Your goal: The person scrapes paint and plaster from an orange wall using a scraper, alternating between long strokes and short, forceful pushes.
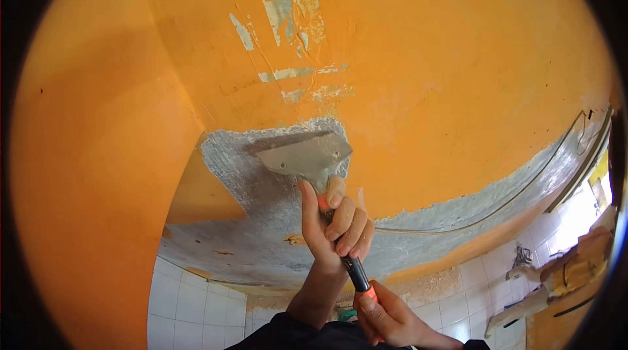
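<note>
A metal scraper blade (304,157) lies flat against the wall, at the top edge of a patch of scraped grey plaster (252,212). Its handle (358,273) is orange and black. My left hand (333,222) grips the upper handle just below the blade, thumb on the left and fingers wrapped round. My right hand (387,316) holds the handle's lower end. Orange paint (425,75) covers the wall above the blade, with flaked pale spots (288,10) higher up.
An orange wall (91,173) meets this one at a corner on the left. White tiles (190,304) run below the scraped band. A thin cable (497,209) follows the bare strip to the right. Paint-stained wooden pieces (562,278) stand at the far right.
</note>
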{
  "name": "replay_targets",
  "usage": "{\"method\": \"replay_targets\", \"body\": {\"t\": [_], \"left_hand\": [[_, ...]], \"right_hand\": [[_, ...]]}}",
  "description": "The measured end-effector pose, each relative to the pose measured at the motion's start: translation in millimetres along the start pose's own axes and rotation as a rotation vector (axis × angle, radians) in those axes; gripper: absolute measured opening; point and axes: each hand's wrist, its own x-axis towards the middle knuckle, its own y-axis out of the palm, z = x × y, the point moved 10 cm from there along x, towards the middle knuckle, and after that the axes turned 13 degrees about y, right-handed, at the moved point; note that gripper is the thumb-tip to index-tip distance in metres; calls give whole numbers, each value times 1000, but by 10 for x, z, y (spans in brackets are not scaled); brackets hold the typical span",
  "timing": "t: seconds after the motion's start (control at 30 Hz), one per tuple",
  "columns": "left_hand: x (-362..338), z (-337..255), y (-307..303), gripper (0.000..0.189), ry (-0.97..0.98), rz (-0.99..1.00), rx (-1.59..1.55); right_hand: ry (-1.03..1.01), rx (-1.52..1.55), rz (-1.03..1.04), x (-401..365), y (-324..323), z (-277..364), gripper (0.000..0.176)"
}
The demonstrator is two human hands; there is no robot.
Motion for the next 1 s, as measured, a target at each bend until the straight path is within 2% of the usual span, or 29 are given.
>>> {"method": "replay_targets", "body": {"t": [0.07, 0.17, 0.3, 0.37, 0.6, 0.7, 0.8, 0.87, 1.0], "left_hand": [[1, -3, 8, 50, -6, -3, -26], [107, -136, 100, 50, 46, 21, 21], [30, -88, 28, 50, 39, 31, -6], [107, -152, 94, 50, 65, 14, 21], [70, -180, 81, 50, 67, -14, 58], [7, -182, 48, 50, 60, -11, 71], [11, -176, 19, 50, 58, -38, 77], [-12, -176, 4, 50, 59, -61, 76], [2, -186, 7, 50, 77, -46, 99]], "right_hand": [[79, -88, 75, 70, 49, -163, 33], [56, -136, 117, 109, 91, -78, 32], [87, -112, 79, 82, 44, -123, 31], [17, -151, 131, 108, 138, 22, 31], [87, -63, 126, 73, 173, -89, 32], [24, -122, 134, 84, 189, 33, 32], [31, -7, 38, 62, 95, 6, 31], [35, -103, 144, 104, 183, -39, 32], [60, -123, 125, 86, 105, -85, 33]]}}
